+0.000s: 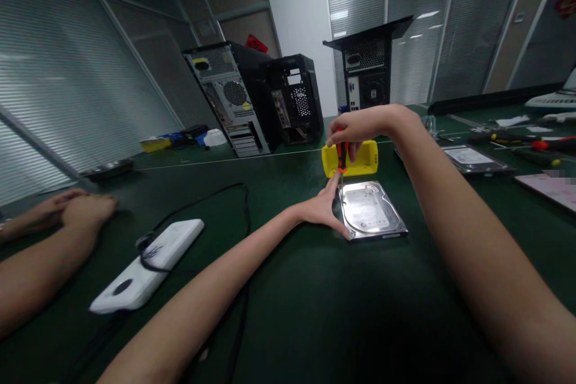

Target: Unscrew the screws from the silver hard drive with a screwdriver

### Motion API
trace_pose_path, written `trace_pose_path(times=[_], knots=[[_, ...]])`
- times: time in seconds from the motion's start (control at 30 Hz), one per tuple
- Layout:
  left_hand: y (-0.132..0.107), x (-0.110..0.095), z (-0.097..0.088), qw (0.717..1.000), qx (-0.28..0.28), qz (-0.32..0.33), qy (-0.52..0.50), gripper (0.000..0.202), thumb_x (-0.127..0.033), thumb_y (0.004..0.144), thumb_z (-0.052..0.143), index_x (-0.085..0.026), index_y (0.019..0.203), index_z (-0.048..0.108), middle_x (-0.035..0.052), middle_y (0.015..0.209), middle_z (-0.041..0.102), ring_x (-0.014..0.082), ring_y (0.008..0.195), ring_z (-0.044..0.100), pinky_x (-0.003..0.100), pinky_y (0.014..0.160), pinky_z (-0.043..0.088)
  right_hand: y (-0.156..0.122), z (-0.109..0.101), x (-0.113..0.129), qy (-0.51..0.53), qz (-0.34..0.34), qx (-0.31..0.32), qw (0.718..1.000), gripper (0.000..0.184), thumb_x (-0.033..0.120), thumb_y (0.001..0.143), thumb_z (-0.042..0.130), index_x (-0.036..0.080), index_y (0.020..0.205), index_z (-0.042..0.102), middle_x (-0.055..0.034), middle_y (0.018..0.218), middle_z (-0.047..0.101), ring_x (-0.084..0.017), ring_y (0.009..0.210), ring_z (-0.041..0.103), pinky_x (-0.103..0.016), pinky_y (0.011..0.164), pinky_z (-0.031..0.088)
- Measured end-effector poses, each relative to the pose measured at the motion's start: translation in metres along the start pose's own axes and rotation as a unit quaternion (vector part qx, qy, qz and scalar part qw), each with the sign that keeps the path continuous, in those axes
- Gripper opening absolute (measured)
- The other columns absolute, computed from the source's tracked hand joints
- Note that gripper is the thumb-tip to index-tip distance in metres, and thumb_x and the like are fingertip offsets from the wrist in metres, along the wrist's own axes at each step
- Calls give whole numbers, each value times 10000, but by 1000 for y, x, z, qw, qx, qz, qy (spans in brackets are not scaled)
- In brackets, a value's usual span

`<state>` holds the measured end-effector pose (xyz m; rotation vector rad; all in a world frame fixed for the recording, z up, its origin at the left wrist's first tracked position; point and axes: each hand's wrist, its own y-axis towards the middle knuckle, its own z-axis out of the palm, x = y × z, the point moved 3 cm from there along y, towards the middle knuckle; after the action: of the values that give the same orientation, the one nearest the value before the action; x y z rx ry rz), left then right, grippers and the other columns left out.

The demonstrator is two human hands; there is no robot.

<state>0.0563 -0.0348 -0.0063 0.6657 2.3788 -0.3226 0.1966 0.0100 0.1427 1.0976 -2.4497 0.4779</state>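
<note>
A silver hard drive (369, 209) lies flat on the dark green table. My left hand (323, 207) grips its left edge, thumb at the near corner and fingers at the far one. My right hand (355, 132) is closed around the red and black handle of a screwdriver (342, 159), held upright. The shaft points down at the drive's far left corner, close to my left fingertips; whether the tip sits in a screw is too small to tell. Directly behind the drive stands a yellow tray (369, 159), partly hidden by my right hand and the screwdriver.
Computer cases (256, 96) stand at the back, another (366, 78) farther right. A white power bank (150, 267) with a black cable (246, 210) lies at left, near another person's hands (85, 207). A second hard drive (472, 159) and pliers (504, 137) lie at right.
</note>
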Motion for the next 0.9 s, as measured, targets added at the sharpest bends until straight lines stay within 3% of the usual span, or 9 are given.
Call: trace_pose_path(times=[0.2, 0.4, 0.53, 0.7, 0.9], knots=[[1, 2, -2, 999, -35, 19, 11, 1538, -531, 350, 840, -232, 1418, -225, 133, 1514, -178, 377, 1378, -139, 564, 1115, -40, 5, 0, -1, -13, -20, -31, 999, 272, 330, 854, 501, 154, 1039, 594, -70, 903, 671, -140, 720, 674, -206, 576, 507], [4, 1, 3, 995, -100, 13, -20, 1490, -525, 410, 829, -233, 1417, -230, 171, 1519, -99, 385, 1384, 105, 546, 1132, 54, 8, -1, -5, -4, -24, -46, 999, 237, 293, 839, 520, 155, 1017, 593, -71, 905, 656, -131, 664, 666, -205, 530, 488], [6, 0, 4, 991, -135, 6, -16, 1489, -532, 416, 824, -234, 1412, -242, 159, 1518, -123, 374, 1396, 35, 541, 1135, 51, 14, -1, -13, 23, -28, -45, 998, 207, 271, 850, 491, 136, 991, 563, -87, 916, 655, -131, 625, 663, -212, 523, 485], [4, -3, 2, 995, -94, 2, -14, 1470, -568, 444, 795, -272, 1380, -299, 137, 1516, -161, 363, 1399, 46, 554, 1126, 80, 19, -1, -21, 35, -34, -48, 998, 201, 290, 850, 490, 149, 980, 551, -85, 892, 661, -139, 619, 664, -219, 517, 483], [1, -13, 8, 994, -72, -9, 77, 1572, -637, 348, 786, -161, 1386, -295, 174, 1487, -239, 372, 1375, -149, 533, 1128, -14, 15, -1, -14, 29, -30, -36, 998, 184, 263, 859, 475, 136, 971, 547, -87, 868, 664, -131, 609, 660, -213, 522, 491]])
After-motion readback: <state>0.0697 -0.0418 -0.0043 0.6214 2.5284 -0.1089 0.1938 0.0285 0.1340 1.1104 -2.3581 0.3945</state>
